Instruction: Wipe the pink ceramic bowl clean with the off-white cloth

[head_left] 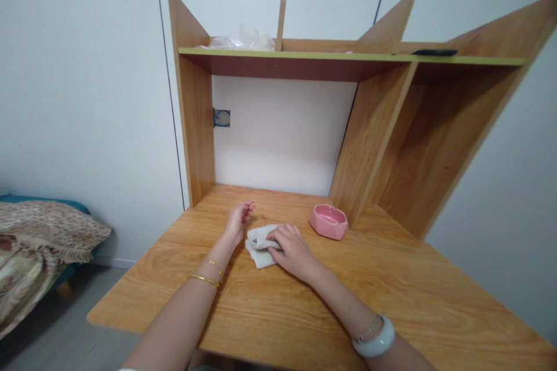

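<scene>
A folded light grey cloth [260, 243] lies on the wooden desk [278, 313], its layers visible at the left end. My right hand [292, 250] grips it from the right, thumb and fingers closed on the folded edge, covering that end. Just left of the cloth, my left hand [237, 221] is held with its fingers loosely bent and apart, nothing in them. It does not appear to touch the cloth. Beyond my right hand stands a pink faceted ashtray [328, 222], near the foot of the upright panel.
A wooden shelf unit [200, 127] rises at the desk's back, with a clear plastic bag [241, 40] and a dark flat object [435, 53] on its top shelf. An open wall socket box [223, 118] shows exposed wires. A bed with a patterned blanket [47, 237] is at left.
</scene>
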Motion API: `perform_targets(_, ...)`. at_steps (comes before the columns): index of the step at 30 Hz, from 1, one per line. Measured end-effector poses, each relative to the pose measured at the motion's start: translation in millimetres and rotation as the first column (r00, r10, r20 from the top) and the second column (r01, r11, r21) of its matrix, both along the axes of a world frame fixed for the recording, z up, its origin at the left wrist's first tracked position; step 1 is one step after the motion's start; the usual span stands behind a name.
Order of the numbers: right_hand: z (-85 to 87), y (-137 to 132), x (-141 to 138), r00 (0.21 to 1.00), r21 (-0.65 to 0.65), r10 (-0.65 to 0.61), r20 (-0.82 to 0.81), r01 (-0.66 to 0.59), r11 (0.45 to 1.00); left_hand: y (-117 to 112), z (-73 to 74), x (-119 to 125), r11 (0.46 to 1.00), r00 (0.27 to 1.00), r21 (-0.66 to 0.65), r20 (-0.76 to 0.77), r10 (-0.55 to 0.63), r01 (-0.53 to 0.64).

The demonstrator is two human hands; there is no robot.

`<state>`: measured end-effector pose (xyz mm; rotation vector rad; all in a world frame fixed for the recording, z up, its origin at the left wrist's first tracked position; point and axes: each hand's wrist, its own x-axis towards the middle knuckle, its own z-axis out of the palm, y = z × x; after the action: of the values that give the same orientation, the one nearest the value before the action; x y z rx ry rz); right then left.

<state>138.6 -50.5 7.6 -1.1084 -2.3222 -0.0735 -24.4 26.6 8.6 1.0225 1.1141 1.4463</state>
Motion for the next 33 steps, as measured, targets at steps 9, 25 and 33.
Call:
perform_targets(9,5.1,9.0,13.6,0.986,-0.029,-0.128,-0.105,0.126,0.992,-9.9,11.2,8.7,0.921,0.924,0.388,-0.344,0.170,-0.025)
perform_targets(25,-13.9,37.7,55.6,0.853,-0.396,-0.492,-0.174,0.397,0.828,-45.1,15.7,27.1,0.810,0.185,0.125,-0.982,0.021,0.572)
perform_targets(33,-5.9,37.1,60.5,0.936,-0.599,-0.328,-0.125,0.192,0.777,-38.7,15.4,20.7,0.821,0.286,0.233,-0.954,0.089,0.522)
